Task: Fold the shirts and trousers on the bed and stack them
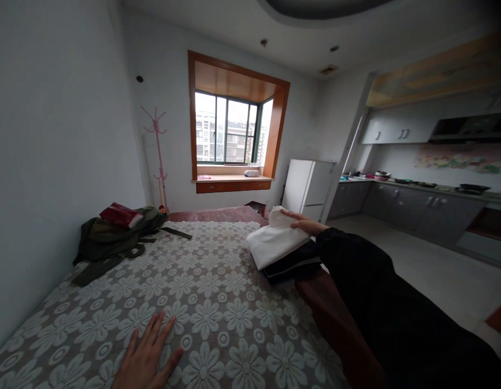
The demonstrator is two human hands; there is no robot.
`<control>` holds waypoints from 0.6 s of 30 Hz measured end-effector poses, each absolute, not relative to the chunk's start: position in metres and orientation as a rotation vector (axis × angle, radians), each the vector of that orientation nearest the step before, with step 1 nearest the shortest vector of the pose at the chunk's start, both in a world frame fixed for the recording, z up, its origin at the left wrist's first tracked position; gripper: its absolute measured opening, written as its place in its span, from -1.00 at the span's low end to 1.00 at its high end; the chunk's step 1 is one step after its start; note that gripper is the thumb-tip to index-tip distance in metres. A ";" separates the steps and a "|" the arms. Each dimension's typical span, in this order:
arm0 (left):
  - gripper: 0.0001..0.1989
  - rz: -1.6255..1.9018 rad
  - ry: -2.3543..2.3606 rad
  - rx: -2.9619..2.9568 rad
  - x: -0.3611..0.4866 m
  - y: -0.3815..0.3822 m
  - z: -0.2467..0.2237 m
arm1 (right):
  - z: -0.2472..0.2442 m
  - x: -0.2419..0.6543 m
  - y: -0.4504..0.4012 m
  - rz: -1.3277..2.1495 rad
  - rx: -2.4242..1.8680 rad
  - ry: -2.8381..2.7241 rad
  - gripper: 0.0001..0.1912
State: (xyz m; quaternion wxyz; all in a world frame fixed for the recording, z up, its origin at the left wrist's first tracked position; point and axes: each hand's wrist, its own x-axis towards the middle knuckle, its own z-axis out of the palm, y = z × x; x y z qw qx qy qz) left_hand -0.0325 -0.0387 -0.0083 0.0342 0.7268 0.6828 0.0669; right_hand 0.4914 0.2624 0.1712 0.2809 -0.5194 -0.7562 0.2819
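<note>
My left hand (149, 354) lies at the lower left with its fingers spread, over the flower-patterned tablecloth (207, 316). At the right, my right hand (301, 221) reaches out in a black sleeve. Its thumb and fingers grip the far edge of a white folded cloth (274, 246), which looks like a garment. Beneath the white one is a dark folded garment (293, 265) with a pale stripe, near the table's right edge. The underside of the grip is hidden.
A dark green backpack (96, 240) with a red packet (120, 214) on it lies by the left wall. The table's bare reddish edge (335, 308) runs along the right. Beyond stand a pink coat rack (158, 143), a white fridge (305, 186) and kitchen cabinets (412, 213).
</note>
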 end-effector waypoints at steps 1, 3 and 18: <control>-0.27 0.196 2.102 2.235 -0.033 -0.038 -0.008 | 0.171 0.496 0.263 0.748 -1.402 -2.028 -0.02; -0.28 0.165 2.103 2.227 -0.033 -0.038 -0.008 | 0.168 0.506 0.264 0.727 -1.441 -2.027 -0.01; -0.31 0.079 2.094 2.284 -0.035 -0.039 -0.008 | 0.131 0.538 0.275 0.771 -1.452 -2.112 0.04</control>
